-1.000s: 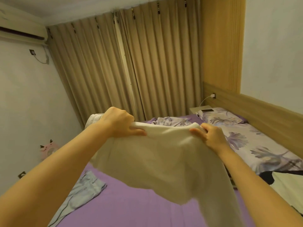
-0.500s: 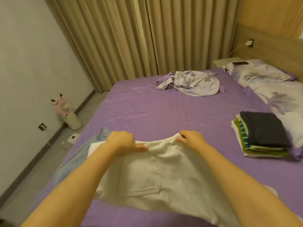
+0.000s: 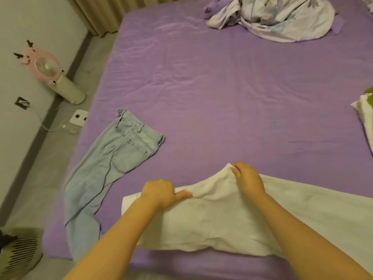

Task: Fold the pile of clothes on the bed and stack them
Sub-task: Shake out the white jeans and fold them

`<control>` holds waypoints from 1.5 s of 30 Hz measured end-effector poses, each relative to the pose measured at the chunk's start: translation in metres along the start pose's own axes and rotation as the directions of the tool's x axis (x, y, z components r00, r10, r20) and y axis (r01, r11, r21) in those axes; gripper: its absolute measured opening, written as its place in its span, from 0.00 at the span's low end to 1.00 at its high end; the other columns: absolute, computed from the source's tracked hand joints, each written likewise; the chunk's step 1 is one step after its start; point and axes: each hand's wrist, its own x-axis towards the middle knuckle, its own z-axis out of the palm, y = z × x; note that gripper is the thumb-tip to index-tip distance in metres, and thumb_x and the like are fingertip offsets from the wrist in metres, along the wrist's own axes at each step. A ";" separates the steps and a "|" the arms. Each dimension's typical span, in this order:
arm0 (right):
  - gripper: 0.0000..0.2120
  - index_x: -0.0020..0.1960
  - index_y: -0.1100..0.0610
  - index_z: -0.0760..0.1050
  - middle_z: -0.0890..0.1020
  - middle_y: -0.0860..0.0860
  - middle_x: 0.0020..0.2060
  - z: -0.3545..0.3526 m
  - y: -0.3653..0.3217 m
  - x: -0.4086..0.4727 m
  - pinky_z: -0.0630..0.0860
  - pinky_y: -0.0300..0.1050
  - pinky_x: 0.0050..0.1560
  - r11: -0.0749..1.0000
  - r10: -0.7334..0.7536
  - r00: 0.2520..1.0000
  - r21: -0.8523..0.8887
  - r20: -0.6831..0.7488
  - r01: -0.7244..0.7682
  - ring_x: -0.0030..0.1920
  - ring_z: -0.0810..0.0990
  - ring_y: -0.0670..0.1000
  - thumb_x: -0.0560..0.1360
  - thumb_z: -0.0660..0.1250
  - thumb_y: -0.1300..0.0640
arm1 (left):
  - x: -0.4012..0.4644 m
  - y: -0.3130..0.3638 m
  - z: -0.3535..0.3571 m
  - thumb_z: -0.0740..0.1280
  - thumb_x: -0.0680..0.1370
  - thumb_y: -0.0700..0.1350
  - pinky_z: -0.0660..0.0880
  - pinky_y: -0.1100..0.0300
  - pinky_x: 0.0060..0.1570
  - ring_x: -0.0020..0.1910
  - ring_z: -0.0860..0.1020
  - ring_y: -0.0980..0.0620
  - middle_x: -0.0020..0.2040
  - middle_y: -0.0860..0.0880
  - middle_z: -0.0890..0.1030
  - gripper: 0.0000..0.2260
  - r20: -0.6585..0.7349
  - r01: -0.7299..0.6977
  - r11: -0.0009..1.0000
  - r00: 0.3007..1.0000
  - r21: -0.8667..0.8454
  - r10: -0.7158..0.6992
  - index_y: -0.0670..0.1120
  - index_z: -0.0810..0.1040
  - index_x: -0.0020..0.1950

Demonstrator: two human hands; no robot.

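White trousers (image 3: pixel 228 221) lie on the purple bed (image 3: pixel 222 87) near its front edge, legs trailing off to the right. My left hand (image 3: pixel 159 194) grips the waistband at its left part, thumb on top. My right hand (image 3: pixel 249 179) pinches the waistband at its far corner, holding it slightly raised. Light blue jeans (image 3: pixel 113 160) lie spread out to the left, one leg hanging over the bed's edge. The corner of a stack of folded clothes (image 3: pixel 365 114) shows at the right edge.
A crumpled floral sheet (image 3: pixel 276 19) lies at the far side of the bed. On the floor to the left stand a pink fan (image 3: pixel 50 71) and a white power strip (image 3: pixel 79 118). A striped appliance (image 3: pixel 18 253) sits at bottom left.
Both hands have brought the white trousers down from mid-air onto the bed. The view has tilted down, and the blue jeans now show in full.
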 end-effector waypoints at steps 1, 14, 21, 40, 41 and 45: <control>0.13 0.50 0.61 0.76 0.79 0.55 0.46 0.005 -0.006 0.012 0.72 0.51 0.47 1.000 -0.014 1.000 -0.001 0.018 0.014 0.49 0.76 0.57 0.81 0.57 0.54 | 0.013 -0.010 -0.002 0.45 0.66 0.80 0.65 0.57 0.31 0.32 0.71 0.51 0.32 0.52 0.73 0.35 0.035 0.013 1.000 0.999 0.000 -0.013 0.48 0.69 0.32; 0.27 0.77 0.49 0.48 0.51 0.51 0.77 0.109 0.010 0.093 0.47 0.46 0.75 0.954 -0.128 0.967 -0.240 0.221 0.182 0.77 0.49 0.53 0.81 0.50 0.45 | 0.147 0.034 0.101 0.55 0.80 0.57 0.56 0.34 0.69 0.75 0.58 0.39 0.76 0.43 0.61 0.25 -0.324 -0.193 0.977 0.933 -0.085 0.156 0.51 0.63 0.76; 0.37 0.72 0.56 0.66 0.69 0.55 0.71 0.072 0.109 0.047 0.58 0.58 0.70 0.815 -0.105 0.971 -0.541 0.213 0.207 0.70 0.69 0.56 0.78 0.35 0.36 | 0.172 0.092 0.117 0.47 0.77 0.66 0.57 0.29 0.65 0.73 0.62 0.39 0.74 0.44 0.64 0.31 -0.317 -0.220 0.972 0.930 -0.076 0.186 0.52 0.62 0.74; 0.16 0.46 0.52 0.74 0.79 0.47 0.41 -0.049 0.236 0.037 0.62 0.44 0.51 0.909 0.011 1.000 -0.416 0.002 -0.009 0.43 0.77 0.50 0.80 0.55 0.43 | 0.238 0.122 -0.003 0.60 0.80 0.47 0.63 0.60 0.49 0.53 0.75 0.52 0.54 0.55 0.75 0.14 -0.257 -0.143 0.882 0.925 0.449 0.280 0.57 0.73 0.64; 0.15 0.46 0.52 0.74 0.79 0.48 0.41 -0.053 0.236 0.048 0.62 0.45 0.52 0.921 -0.010 1.000 -0.389 -0.023 0.000 0.43 0.77 0.51 0.80 0.56 0.43 | 0.243 0.123 -0.006 0.61 0.79 0.47 0.62 0.60 0.50 0.54 0.74 0.52 0.54 0.55 0.75 0.13 -0.264 -0.099 0.886 0.935 0.453 0.239 0.57 0.73 0.63; 0.13 0.42 0.50 0.69 0.74 0.46 0.36 -0.063 0.258 0.066 0.64 0.45 0.57 0.943 0.021 0.999 -0.332 0.046 -0.005 0.41 0.75 0.52 0.78 0.59 0.41 | 0.256 0.139 -0.003 0.58 0.81 0.53 0.60 0.56 0.59 0.62 0.67 0.49 0.61 0.54 0.74 0.13 -0.219 -0.129 0.918 0.950 0.375 0.223 0.54 0.75 0.63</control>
